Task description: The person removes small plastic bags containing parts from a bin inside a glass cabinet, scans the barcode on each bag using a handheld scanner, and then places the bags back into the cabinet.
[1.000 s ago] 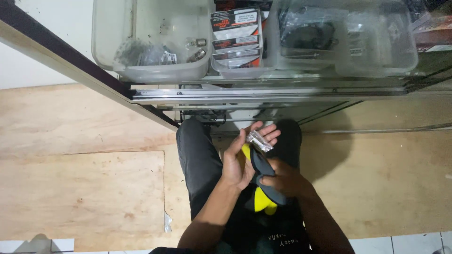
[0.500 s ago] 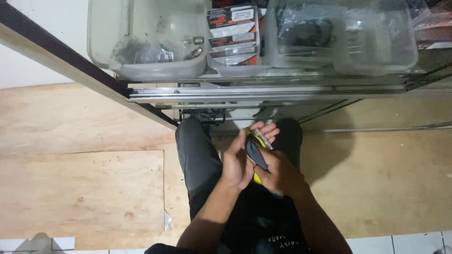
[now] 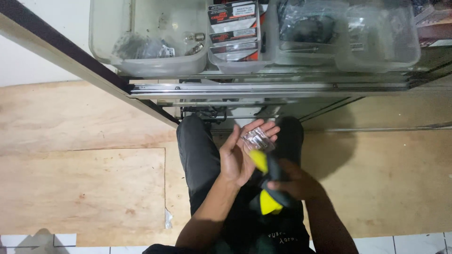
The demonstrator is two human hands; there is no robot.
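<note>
Low in the middle of the frame, I see my right hand [image 3: 294,181] wrapped around a yellow and black tool [image 3: 269,181], its grip clamped on the black body so that one yellow end pokes up toward the left palm and the other sticks out below the fist. Just above it, my left hand [image 3: 242,153] lies open, palm up, fingers spread and not closed on anything; a small clear packet [image 3: 256,139] with something pale inside rests across the fingers. The tool's upper yellow tip sits just beside that packet, and I cannot tell whether they touch, since the tip is blurred.

To do this well, I judge the left palm should stay flat and level so the packet does not slide off, while the right hand brings the tool tip in slowly and squarely rather than jabbing.

Beneath both hands are my legs in dark trousers [image 3: 197,155], and around them a plywood floor [image 3: 84,188] with a seam running across the left half; white tiles show along the bottom edge.

Farther up, a metal shelf rail [image 3: 263,88] crosses the frame. Above it stand clear plastic bins [image 3: 146,63]: the upper-left one holds small bulbs and bagged parts, the middle one boxed goods, the right ones dark bagged items.
</note>
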